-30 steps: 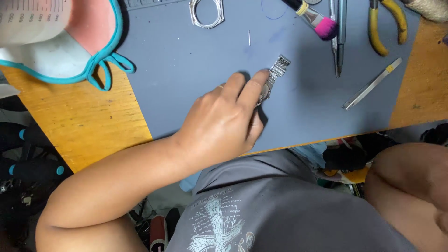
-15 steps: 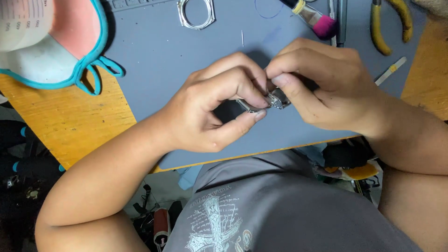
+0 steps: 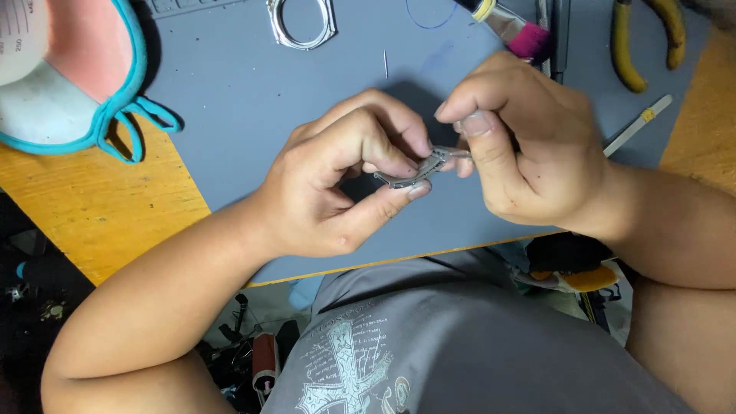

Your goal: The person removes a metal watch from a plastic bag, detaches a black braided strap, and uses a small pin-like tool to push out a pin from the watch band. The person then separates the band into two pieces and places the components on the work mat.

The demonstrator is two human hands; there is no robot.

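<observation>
Both hands are up over the grey mat [image 3: 253, 107], working the same little thing: a short metal watch band piece [image 3: 410, 175], silvery and linked. The left hand [image 3: 337, 184] has it pinched between thumb and forefinger, the other fingers curled in under it. The right hand [image 3: 529, 146] grips the far end of the piece with thumb and fingertips closed tight, so the band sits right between the two hands, lifted off the mat. Can't really tell how the right end is held, the thumb covers most of it. On the mat up top lies a metal ring [image 3: 300, 23], looks like a watch case frame, and near it a thin pin [image 3: 385, 64]. A brush [image 3: 512, 27] with a pink tip pokes out behind the right hand, yellow-handled pliers [image 3: 648, 38] sit at the top right, and a white stick [image 3: 636, 124] lies beside the right wrist. A pink and teal cloth [image 3: 84, 84] sits at the top left corner, partly on the wooden table [image 3: 100, 207].
</observation>
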